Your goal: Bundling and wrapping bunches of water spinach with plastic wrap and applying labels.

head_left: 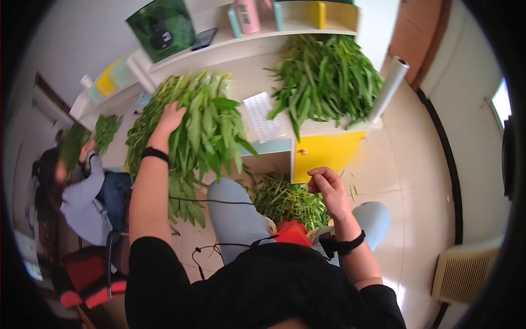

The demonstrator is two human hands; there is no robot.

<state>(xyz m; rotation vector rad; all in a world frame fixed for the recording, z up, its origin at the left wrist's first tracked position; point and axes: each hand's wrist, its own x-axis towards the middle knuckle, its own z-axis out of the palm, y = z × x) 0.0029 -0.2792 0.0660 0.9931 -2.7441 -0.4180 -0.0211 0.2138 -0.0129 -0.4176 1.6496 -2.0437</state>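
My left hand (173, 117) lies on a big heap of leafy greens (205, 129), which look like water spinach, on the left part of the desk. Its fingers are spread over the stems, and long leaves hang over the desk's front edge. Above my right thigh, my right hand (329, 189) is held in the air with its fingers curled and pinched together; anything between the fingertips is too small to make out. Below it, a pile of cut stems and leaves (290, 202) sits low between my knees, next to something red (293, 233).
A second heap of greens (329, 79) covers the desk's right side, beside a clear film roll (390, 88). Between the heaps lies a printed sheet (264, 116). Dark cables (211, 249) cross my lap. At far left a co-worker (85, 197) handles greens by a red chair (87, 274).
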